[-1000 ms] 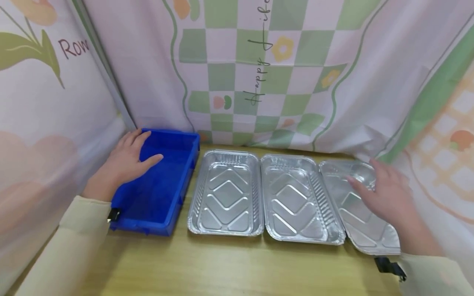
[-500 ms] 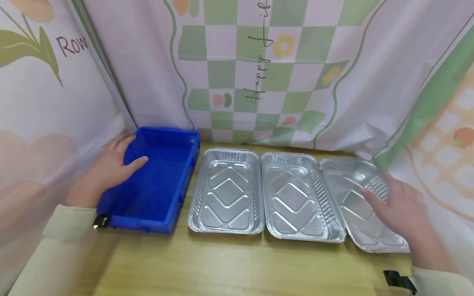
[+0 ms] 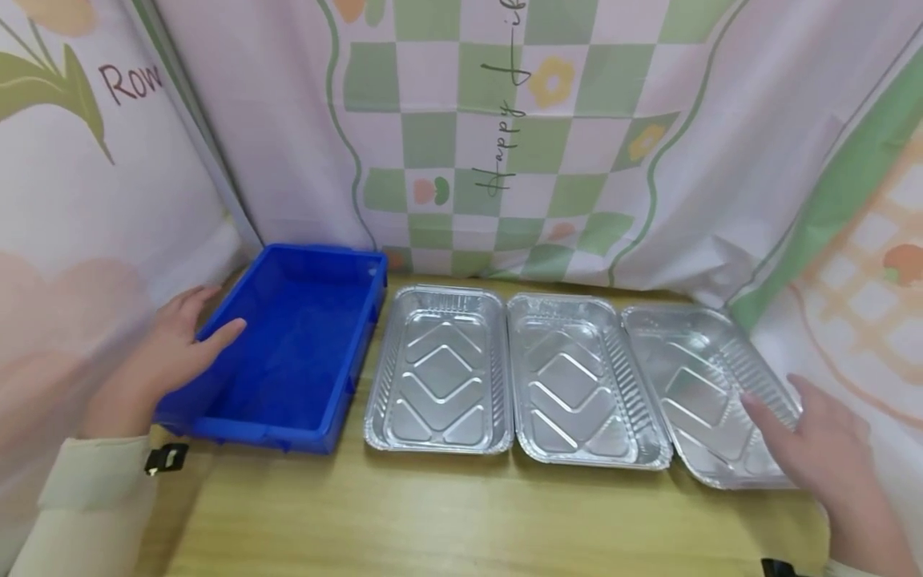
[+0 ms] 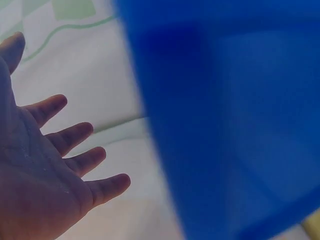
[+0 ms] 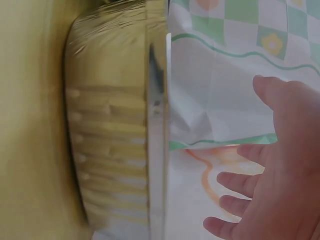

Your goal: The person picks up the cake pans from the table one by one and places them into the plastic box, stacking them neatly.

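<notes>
Fingers spread, gripping nothing

A stiff-looking blue rectangular plastic bin (image 3: 296,353) sits just right of the left hand's (image 3: 160,357) fingers; 3 silver rectangular foil pans (image 3: 698,397), probably light, easily dented, lie left of the right hand's (image 3: 822,441). Best hold: opposite rims (image 3: 438,451).

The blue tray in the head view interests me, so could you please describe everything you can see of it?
The blue tray is rectangular and open-topped, plastic-looking, with raised walls and small projections outside. It sits upright on the wood-look table, long sides running away from the wearer, nothing visible inside. A gap separates it from the nearest foil pan, to its right. The left grip overlaps its left side in the head view, but no contact shows in the left wrist view.
</notes>
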Demonstrator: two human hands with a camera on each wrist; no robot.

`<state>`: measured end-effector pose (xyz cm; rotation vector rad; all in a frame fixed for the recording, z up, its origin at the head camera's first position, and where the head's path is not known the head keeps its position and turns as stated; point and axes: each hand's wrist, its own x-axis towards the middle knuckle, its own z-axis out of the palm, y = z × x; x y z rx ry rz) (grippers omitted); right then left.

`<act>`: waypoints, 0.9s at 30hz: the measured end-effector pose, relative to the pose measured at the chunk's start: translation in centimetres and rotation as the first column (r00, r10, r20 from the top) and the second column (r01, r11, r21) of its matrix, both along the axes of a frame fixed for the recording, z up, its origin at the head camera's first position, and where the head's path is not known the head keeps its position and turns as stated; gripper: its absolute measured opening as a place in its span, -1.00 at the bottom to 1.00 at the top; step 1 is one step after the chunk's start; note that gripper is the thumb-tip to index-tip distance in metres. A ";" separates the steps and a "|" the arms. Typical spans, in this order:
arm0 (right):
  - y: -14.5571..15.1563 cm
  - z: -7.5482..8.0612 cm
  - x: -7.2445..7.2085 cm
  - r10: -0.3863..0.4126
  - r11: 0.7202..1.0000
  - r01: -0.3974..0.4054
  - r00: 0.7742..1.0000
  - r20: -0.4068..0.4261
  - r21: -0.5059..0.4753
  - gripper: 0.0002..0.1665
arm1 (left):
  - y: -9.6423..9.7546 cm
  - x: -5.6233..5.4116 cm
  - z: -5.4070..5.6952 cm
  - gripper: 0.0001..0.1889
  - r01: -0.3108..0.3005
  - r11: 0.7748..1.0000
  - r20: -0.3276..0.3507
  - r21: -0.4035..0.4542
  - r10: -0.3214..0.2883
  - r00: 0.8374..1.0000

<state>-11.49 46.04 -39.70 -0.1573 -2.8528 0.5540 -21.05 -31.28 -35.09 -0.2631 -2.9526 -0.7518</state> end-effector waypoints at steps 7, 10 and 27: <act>1.2 -1.5 1.1 -0.038 0.999 0.039 0.999 0.011 -0.021 -0.08 | -1.8 1.3 -2.1 -0.26 -0.003 0.998 -0.083 0.065 0.009 0.997; 1.7 -2.1 1.4 -0.045 0.999 0.045 0.999 -0.023 -0.016 -0.16 | -2.5 1.8 -3.2 -0.30 -0.013 0.997 -0.100 0.078 0.021 0.995; 2.3 -3.4 3.1 -0.179 0.983 0.179 0.984 0.002 -0.033 -0.17 | -4.1 3.3 -5.8 -0.32 -0.034 0.993 -0.061 0.110 0.041 0.997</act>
